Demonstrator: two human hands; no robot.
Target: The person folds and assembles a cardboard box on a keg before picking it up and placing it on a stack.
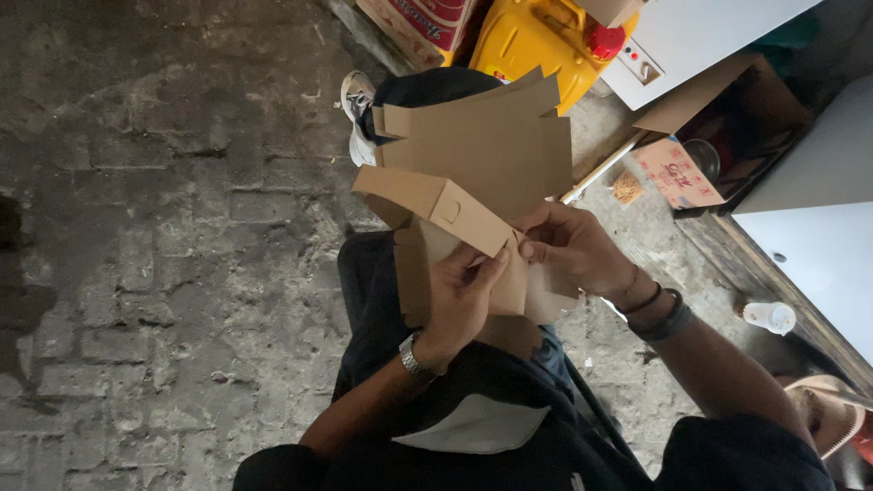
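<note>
Both hands work a brown cardboard box blank, held up over the person's lap, above the brick floor. Left hand: fingers clamped on the folded side wall of the blank, thumb and fingertips pinching the lower edge near the middle. Wristwatch on that wrist. Right hand: fingers together, pinching the same folded strip at its right end, just beside the left hand's fingertips. Dark bands on the right wrist.

Blank is partly folded: one long wall stands up w/ a small slot tab, flat panels fan out behind it toward the top of view. Legs in dark trousers under it, one shoe showing past the blank's top-left corner.

Rest: yellow jerrycan w/ red cap at top, open carton w/ items inside at right, white panels along the right edge, small white cup on the floor near them.
</note>
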